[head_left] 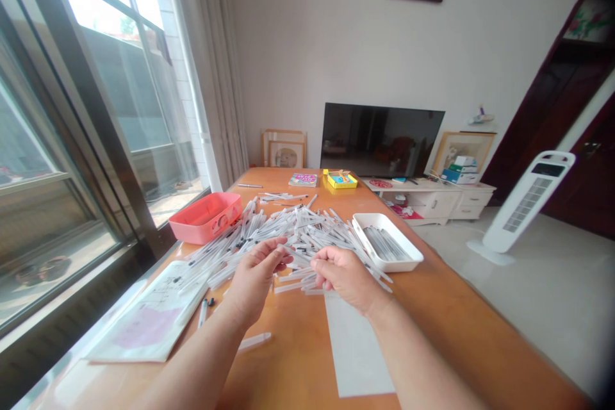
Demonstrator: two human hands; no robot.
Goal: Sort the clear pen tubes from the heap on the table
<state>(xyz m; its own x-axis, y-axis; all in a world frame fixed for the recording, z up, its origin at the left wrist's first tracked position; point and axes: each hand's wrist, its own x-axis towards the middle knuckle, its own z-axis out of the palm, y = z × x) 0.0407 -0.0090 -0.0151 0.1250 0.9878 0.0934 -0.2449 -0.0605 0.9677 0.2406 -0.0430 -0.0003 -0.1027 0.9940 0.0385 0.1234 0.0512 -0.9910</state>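
Observation:
Both hands are in front of a wide pile of translucent white pen barrels [302, 227], some with black parts. My left hand [257, 272] is closed in a pinch on a pale pen barrel [291, 250] that points toward the right hand. My right hand [343, 272] is also pinched, thumb against forefinger; what lies between its fingertips blends with the pile behind. To the right stands a white tray [413, 261] with a row of grey-looking pens [384, 243] in it. Below the right hand lies a white sheet of paper [358, 352].
A coral-red basket [192, 229] stands at the left table edge, above an open booklet [144, 320]. One loose barrel [254, 341] and small black caps [211, 302] lie nearby. A yellow box [341, 184] and a colourful book [302, 180] are at the far end.

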